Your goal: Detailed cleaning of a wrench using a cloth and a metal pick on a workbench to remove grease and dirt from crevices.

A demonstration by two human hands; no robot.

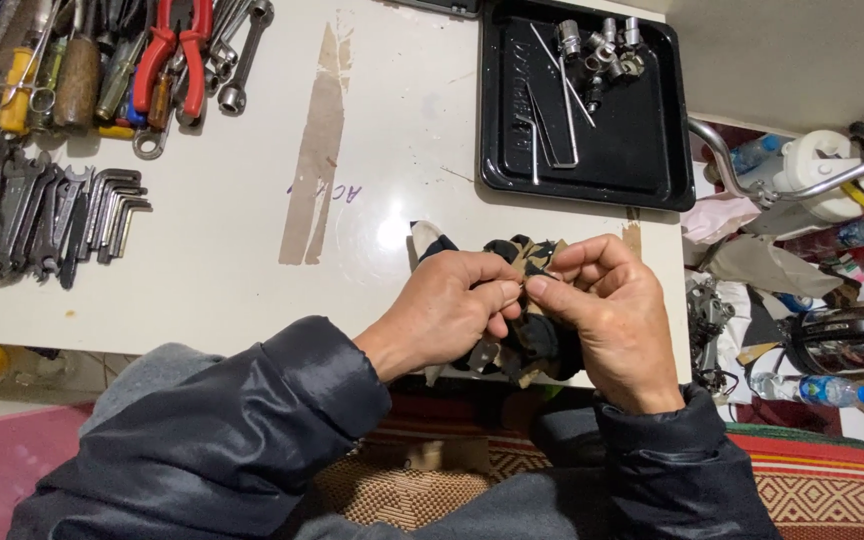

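My left hand (452, 305) and my right hand (602, 310) meet at the near edge of the white table (232, 230), fingertips touching. Both are closed in a pinch on a black-and-tan patterned cloth (522, 255), which lies bunched on the table edge, partly under my palms and hanging slightly over the rim. Thumb and forefinger of each hand grip the same fold at the cloth's middle (what lies inside the fold, I cannot tell).

Beyond the cloth, well apart, sits a black tray (642, 150) holding sockets (602, 45) and thin hex keys (552, 110). At the far left lie a row of spanners (12, 215), a set of black hex keys (117, 205), red-handled pliers (177, 45) and screwdrivers (77, 70). A strip of brown tape (317, 140) runs across the tabletop.
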